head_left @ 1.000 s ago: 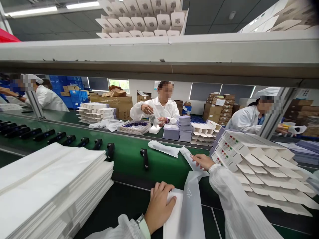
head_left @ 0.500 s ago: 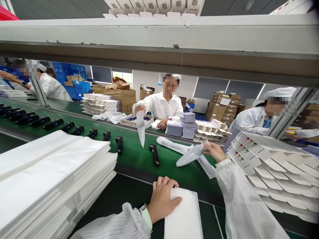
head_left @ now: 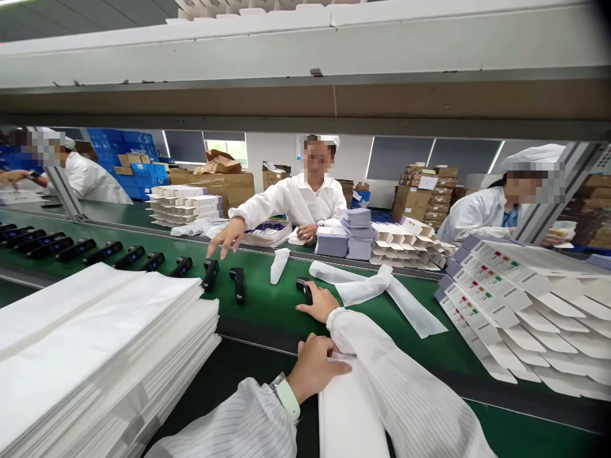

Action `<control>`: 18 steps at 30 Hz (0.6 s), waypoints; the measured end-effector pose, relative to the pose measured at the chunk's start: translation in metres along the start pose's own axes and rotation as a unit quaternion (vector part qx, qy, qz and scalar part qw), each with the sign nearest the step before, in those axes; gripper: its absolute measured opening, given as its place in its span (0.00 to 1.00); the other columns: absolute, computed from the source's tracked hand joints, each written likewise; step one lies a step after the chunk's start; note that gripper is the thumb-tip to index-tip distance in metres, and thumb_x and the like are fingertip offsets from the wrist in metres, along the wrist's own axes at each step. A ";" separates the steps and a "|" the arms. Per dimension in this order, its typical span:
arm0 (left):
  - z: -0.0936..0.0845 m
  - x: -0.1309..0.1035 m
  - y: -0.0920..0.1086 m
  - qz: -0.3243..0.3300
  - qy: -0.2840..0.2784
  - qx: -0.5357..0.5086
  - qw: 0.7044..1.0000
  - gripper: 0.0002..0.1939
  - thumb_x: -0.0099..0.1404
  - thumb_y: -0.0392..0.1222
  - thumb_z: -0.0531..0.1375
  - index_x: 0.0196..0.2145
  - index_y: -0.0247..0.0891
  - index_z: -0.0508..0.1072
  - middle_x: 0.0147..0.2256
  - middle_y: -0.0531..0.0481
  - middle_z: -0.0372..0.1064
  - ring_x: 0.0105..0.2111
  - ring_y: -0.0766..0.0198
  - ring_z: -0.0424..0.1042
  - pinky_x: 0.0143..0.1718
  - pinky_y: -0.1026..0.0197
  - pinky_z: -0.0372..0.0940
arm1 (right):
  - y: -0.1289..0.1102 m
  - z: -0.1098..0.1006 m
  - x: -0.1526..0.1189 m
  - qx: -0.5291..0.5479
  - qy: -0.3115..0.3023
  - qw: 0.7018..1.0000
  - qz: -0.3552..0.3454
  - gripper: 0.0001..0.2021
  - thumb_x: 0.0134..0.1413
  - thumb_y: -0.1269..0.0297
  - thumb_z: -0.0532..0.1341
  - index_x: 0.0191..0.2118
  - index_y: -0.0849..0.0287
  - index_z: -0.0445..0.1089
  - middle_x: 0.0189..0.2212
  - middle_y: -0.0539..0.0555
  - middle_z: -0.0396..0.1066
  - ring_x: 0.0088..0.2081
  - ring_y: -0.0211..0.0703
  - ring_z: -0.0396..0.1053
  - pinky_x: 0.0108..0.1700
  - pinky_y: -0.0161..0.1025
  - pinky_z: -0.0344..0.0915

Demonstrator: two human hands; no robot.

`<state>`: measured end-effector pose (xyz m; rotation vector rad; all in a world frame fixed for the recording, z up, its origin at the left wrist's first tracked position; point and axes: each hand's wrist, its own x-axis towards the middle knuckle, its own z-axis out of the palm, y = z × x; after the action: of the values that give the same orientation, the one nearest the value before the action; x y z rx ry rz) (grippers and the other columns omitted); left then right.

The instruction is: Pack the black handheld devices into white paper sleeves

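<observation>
On the green belt, my right hand (head_left: 321,304) is closed round a black device (head_left: 304,290). My left hand (head_left: 312,369) rests at the top end of a stack of white sleeves (head_left: 351,407), its fingers bent over the edge and partly hidden by my right cuff. Wrapped white sleeves (head_left: 365,287) lie crossed on the belt to the right of my right hand. A shorter white sleeve (head_left: 279,266) lies to the left of it, near a black device (head_left: 237,284) standing in the row.
A large pile of white sheets (head_left: 95,343) fills the left front. Folded cartons (head_left: 515,305) are stacked at the right. Across the belt (head_left: 267,312), a person's hand (head_left: 226,238) reaches over the devices. A shelf (head_left: 305,51) spans overhead.
My right hand has let go of the white sleeve, now lying on the belt, and moved left onto a black device. The person opposite has released a sleeve and reached towards the row.
</observation>
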<state>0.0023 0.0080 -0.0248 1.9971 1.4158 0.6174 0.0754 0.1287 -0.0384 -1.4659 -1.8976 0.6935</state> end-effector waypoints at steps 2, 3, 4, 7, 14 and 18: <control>-0.001 0.001 -0.003 0.003 0.005 -0.006 1.000 0.11 0.48 0.46 0.58 0.18 0.36 0.68 0.22 0.53 0.63 0.29 0.60 0.62 0.33 0.61 0.53 | 0.011 -0.004 0.004 0.044 0.010 0.999 0.028 0.24 0.30 0.64 0.64 0.41 0.54 0.62 0.30 0.51 0.64 0.38 0.48 0.61 0.42 0.45 0.53; -0.001 0.001 -0.004 0.007 0.008 -0.009 1.000 0.11 0.49 0.46 0.57 0.17 0.35 0.68 0.20 0.53 0.63 0.27 0.61 0.62 0.31 0.62 0.53 | 0.017 -0.009 0.005 0.072 0.015 0.996 0.042 0.22 0.31 0.66 0.63 0.40 0.55 0.62 0.28 0.51 0.64 0.36 0.47 0.62 0.41 0.45 0.54; -0.002 0.000 -0.004 0.014 0.011 -0.012 1.000 0.12 0.50 0.46 0.56 0.17 0.35 0.69 0.20 0.53 0.63 0.26 0.62 0.62 0.30 0.63 0.53 | 0.023 -0.015 0.005 0.105 0.019 0.993 0.055 0.21 0.32 0.66 0.62 0.40 0.55 0.61 0.26 0.50 0.64 0.34 0.46 0.63 0.40 0.45 0.56; -0.003 -0.004 -0.006 0.042 0.028 -0.024 0.998 0.12 0.54 0.44 0.53 0.20 0.36 0.71 0.21 0.53 0.66 0.26 0.62 0.63 0.30 0.63 0.54 | 0.037 -0.042 -0.003 0.216 0.034 0.974 0.065 0.24 0.37 0.63 0.59 0.45 0.57 0.56 0.23 0.49 0.64 0.30 0.43 0.66 0.35 0.42 0.60; -0.001 -0.016 -0.009 0.094 0.095 -0.019 0.991 0.16 0.58 0.37 0.46 0.43 0.42 0.64 0.30 0.52 0.66 0.34 0.62 0.64 0.35 0.63 0.56 | 0.022 -0.101 -0.053 0.429 0.070 0.901 0.000 0.39 0.31 0.61 0.63 0.50 0.43 0.40 0.31 0.48 0.65 0.34 0.45 0.67 0.31 0.42 0.63; 0.000 -0.019 -0.006 0.126 0.120 0.017 0.985 0.08 0.55 0.33 0.48 0.28 0.40 0.65 0.28 0.52 0.64 0.34 0.62 0.62 0.34 0.63 0.56 | 0.005 -0.107 -0.078 0.494 0.050 0.868 0.016 0.42 0.26 0.65 0.66 0.48 0.40 0.41 0.28 0.47 0.65 0.29 0.45 0.68 0.27 0.44 0.64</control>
<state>-0.0074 -0.0090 -0.0294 2.2073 1.3228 0.9804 0.1732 0.0571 0.0155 -0.8203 -1.1002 1.3131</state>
